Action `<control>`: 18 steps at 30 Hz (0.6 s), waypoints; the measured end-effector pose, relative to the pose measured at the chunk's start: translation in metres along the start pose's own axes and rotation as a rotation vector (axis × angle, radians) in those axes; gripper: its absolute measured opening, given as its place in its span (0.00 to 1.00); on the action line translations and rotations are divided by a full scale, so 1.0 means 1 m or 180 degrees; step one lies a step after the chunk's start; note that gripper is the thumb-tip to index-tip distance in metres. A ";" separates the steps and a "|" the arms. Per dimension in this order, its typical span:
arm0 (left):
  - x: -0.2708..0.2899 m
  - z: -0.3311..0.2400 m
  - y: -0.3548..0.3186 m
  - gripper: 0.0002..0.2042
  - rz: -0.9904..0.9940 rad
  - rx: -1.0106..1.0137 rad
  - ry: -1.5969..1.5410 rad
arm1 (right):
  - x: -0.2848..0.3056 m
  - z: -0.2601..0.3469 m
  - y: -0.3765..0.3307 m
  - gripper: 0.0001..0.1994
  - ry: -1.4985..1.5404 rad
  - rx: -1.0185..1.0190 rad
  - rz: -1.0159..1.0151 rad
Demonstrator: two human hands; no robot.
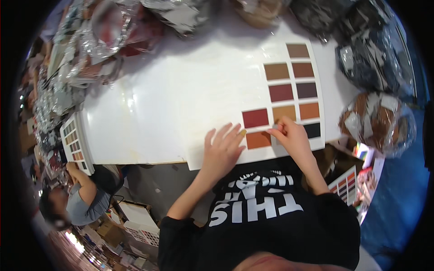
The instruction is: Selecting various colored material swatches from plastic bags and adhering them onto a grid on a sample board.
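Note:
A white board (253, 155) with several rectangular colour swatches lies before me at the table's front edge. My left hand (222, 150) rests on it with fingers spread, a yellowish cover on one fingertip. Those fingertips are beside a rust-orange swatch (258, 140) and below a dark red swatch (255, 118). My right hand (292, 136) has thumb and forefinger pinched at the lower edge of a tan-brown swatch (283, 113). Something small and pale shows at the pinch, too small to name. A black swatch (312, 130) lies just right of that hand, partly covered by it.
Plastic-wrapped bundles line the white table's (135, 113) far side, including a grey one (181, 16). At right sits a brown wrapped bundle (377, 122). A co-worker (88, 198) at left holds another swatch board (74, 142). Below right stands another swatch card (346, 187).

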State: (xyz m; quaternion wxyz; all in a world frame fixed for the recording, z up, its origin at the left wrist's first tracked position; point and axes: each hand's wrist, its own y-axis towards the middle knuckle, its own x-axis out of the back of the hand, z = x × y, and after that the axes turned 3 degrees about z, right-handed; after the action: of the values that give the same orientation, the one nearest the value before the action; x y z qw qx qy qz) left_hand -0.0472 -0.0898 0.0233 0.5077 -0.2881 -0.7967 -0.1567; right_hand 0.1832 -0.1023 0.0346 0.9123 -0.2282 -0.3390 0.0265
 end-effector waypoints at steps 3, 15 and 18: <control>0.050 0.038 0.053 0.18 -0.0866 -0.0089 0.0461 | 0.015 0.000 0.009 0.16 0.0407 -0.0005 -0.0212; 0.198 0.159 0.248 0.13 -0.2520 -0.0459 0.1608 | 0.037 0.039 0.061 0.10 0.0184 0.1145 -0.0137; 0.197 0.175 0.267 0.09 -0.2329 -0.0560 0.1401 | 0.068 0.048 0.083 0.08 0.0423 0.1385 -0.0667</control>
State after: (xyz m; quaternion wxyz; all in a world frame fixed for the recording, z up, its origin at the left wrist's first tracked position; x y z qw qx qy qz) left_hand -0.0707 0.2739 0.1131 0.5500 0.0114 -0.7027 -0.4513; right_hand 0.2139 0.0051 0.0718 0.9580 0.0087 -0.2864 -0.0109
